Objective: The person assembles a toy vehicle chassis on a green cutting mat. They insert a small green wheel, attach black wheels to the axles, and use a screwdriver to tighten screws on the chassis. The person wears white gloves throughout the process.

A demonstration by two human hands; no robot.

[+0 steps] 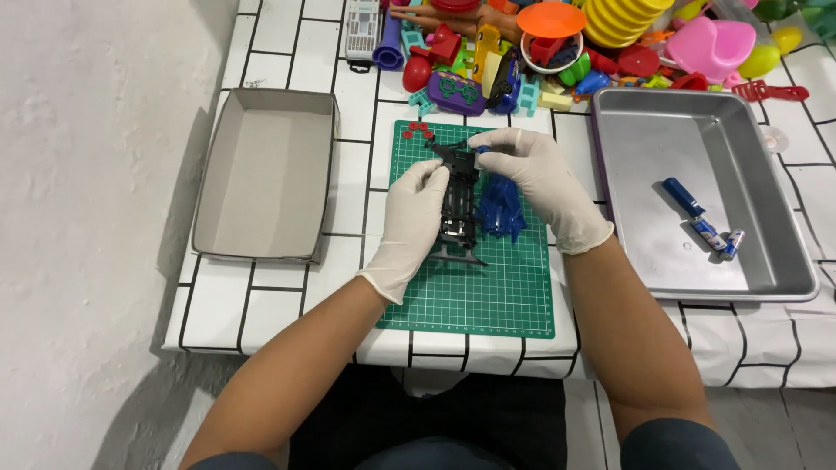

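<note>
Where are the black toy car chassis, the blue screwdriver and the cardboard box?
black toy car chassis [459,213]: head view, middle of its frame between the hands.
blue screwdriver [684,198]: head view, on its handle.
cardboard box [261,174]: head view, bare inner floor.

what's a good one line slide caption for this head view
Gloved left hand and right hand grip a black toy car chassis over a green cutting mat, beside a metal tray.

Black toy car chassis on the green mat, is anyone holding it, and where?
Both gloved hands: left hand grips the chassis at its left side, right hand pinches its far end.
</note>
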